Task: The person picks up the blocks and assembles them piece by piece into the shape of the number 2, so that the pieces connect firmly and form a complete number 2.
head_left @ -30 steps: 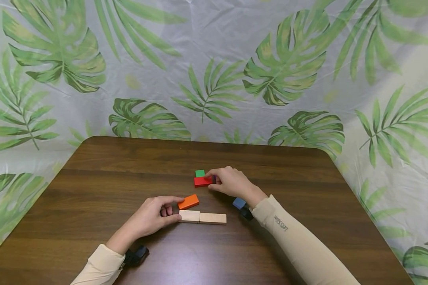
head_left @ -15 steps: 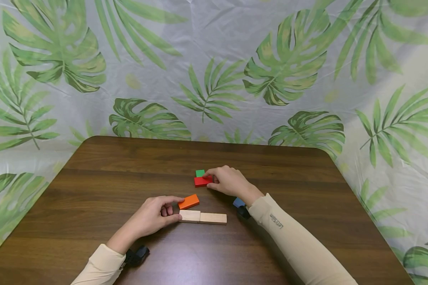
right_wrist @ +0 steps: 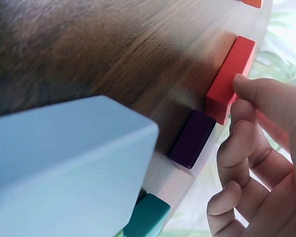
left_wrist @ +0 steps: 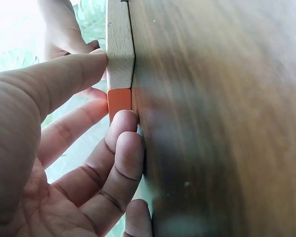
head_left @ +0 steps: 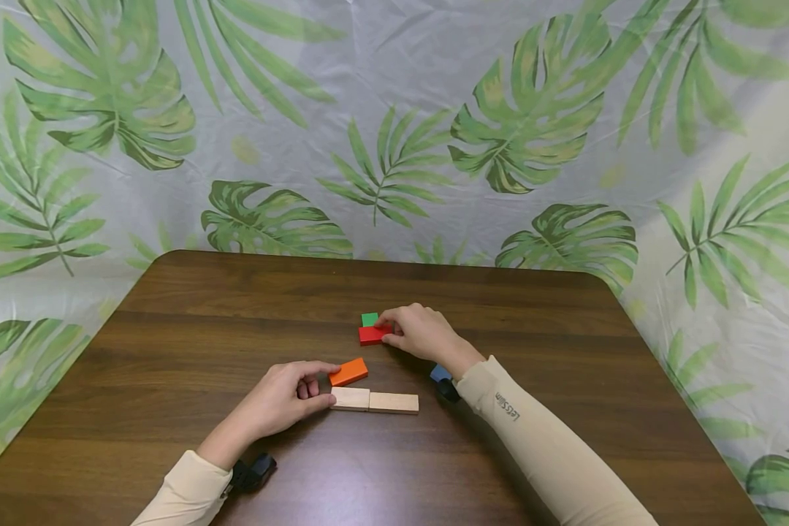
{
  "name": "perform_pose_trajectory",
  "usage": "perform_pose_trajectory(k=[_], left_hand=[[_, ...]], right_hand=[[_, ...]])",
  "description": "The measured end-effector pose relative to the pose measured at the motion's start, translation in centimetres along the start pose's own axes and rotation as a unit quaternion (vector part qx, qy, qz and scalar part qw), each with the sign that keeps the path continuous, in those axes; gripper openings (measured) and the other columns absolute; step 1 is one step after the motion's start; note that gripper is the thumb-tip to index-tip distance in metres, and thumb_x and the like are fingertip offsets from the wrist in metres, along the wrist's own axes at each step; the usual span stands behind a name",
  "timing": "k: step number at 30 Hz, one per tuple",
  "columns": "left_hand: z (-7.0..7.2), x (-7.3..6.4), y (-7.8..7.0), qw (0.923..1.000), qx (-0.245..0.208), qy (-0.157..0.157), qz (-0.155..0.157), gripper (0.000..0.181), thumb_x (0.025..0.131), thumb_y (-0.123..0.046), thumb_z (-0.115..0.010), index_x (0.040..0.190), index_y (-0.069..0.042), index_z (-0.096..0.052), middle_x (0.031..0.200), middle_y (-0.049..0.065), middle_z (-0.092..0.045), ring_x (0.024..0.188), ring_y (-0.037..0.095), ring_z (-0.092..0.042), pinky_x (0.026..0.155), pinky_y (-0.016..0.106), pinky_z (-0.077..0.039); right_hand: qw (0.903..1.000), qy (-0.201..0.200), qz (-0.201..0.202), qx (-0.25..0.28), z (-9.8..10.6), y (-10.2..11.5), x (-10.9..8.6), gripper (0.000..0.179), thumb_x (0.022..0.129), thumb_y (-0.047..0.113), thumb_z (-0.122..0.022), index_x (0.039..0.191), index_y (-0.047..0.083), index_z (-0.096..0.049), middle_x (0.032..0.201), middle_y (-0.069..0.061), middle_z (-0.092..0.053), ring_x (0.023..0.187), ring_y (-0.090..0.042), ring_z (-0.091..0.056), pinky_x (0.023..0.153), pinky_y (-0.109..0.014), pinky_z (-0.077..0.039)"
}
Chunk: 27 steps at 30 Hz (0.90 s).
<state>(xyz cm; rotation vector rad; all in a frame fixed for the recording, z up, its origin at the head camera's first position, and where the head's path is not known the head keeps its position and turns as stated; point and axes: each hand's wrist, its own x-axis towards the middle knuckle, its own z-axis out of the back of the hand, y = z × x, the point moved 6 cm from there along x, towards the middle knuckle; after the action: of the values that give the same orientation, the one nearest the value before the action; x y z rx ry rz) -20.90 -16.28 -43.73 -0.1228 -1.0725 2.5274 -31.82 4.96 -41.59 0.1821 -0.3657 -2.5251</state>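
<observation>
In the head view my left hand [head_left: 277,400] lies at the near blocks. Its thumb touches the left end of a pale wooden block [head_left: 351,398], and its index finger rests on an orange block [head_left: 348,372]. The left wrist view shows its other fingers loosely bent beside the orange block [left_wrist: 119,101]. Farther back, my right hand [head_left: 427,334] pinches the right end of a red block [head_left: 371,335] between thumb and index finger. A green block [head_left: 370,319] sits just behind the red one.
A second wooden block [head_left: 394,402] meets the first end to end. By my right wrist lies a blue block [head_left: 440,372], large in the right wrist view. That view also has a purple block [right_wrist: 192,138] near the red one and a teal block [right_wrist: 148,216].
My right hand has shifted slightly left, its thumb coming onto the red block's near side. The left hand and the blocks under it look the same.
</observation>
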Motion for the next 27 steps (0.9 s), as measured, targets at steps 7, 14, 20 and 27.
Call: perform_pose_trajectory(k=[7,14,20,27], left_hand=[[0.01,-0.04,-0.10,1.0000,-0.001,-0.002,0.001,0.040,0.094,-0.022,-0.085,0.132,-0.013,-0.076,0.080,-0.006,-0.061,0.065,0.004,-0.052,0.060,0.022,-0.045],[0.01,-0.05,-0.12,1.0000,0.002,-0.002,0.003,0.041,0.094,-0.023,-0.085,0.133,-0.014,-0.076,0.080,-0.006,-0.061,0.065,0.004,-0.052,0.060,0.022,-0.045],[0.02,-0.05,-0.15,1.0000,0.002,0.001,0.003,0.042,0.094,-0.024,-0.085,0.133,-0.014,-0.076,0.080,-0.006,-0.061,0.065,0.005,-0.052,0.059,0.023,-0.045],[-0.04,-0.01,-0.05,1.0000,0.003,0.002,0.004,0.041,0.094,-0.023,-0.084,0.133,-0.013,-0.076,0.080,-0.006,-0.061,0.065,0.005,-0.052,0.059,0.023,-0.045]], right_hand=[[1.0000,0.003,-0.008,0.001,0.09,-0.13,-0.13,0.029,0.101,0.027,-0.078,0.129,0.022,-0.078,0.079,0.004,-0.062,0.067,-0.014,-0.054,0.060,-0.027,-0.040],[0.9999,0.003,-0.009,-0.005,0.24,-0.49,-0.57,0.028,0.101,0.027,-0.077,0.129,0.022,-0.079,0.075,0.002,-0.056,0.065,-0.012,-0.045,0.059,-0.027,-0.032],[0.9999,0.004,-0.011,-0.005,0.39,-0.56,-0.95,0.028,0.101,0.025,-0.078,0.128,0.021,-0.079,0.075,0.002,-0.055,0.065,-0.013,-0.045,0.059,-0.027,-0.031],[0.9997,-0.002,-0.018,-0.014,0.39,-0.71,-0.60,0.028,0.102,0.025,-0.077,0.130,0.022,-0.079,0.078,0.002,-0.062,0.067,-0.015,-0.051,0.058,-0.028,-0.036]])
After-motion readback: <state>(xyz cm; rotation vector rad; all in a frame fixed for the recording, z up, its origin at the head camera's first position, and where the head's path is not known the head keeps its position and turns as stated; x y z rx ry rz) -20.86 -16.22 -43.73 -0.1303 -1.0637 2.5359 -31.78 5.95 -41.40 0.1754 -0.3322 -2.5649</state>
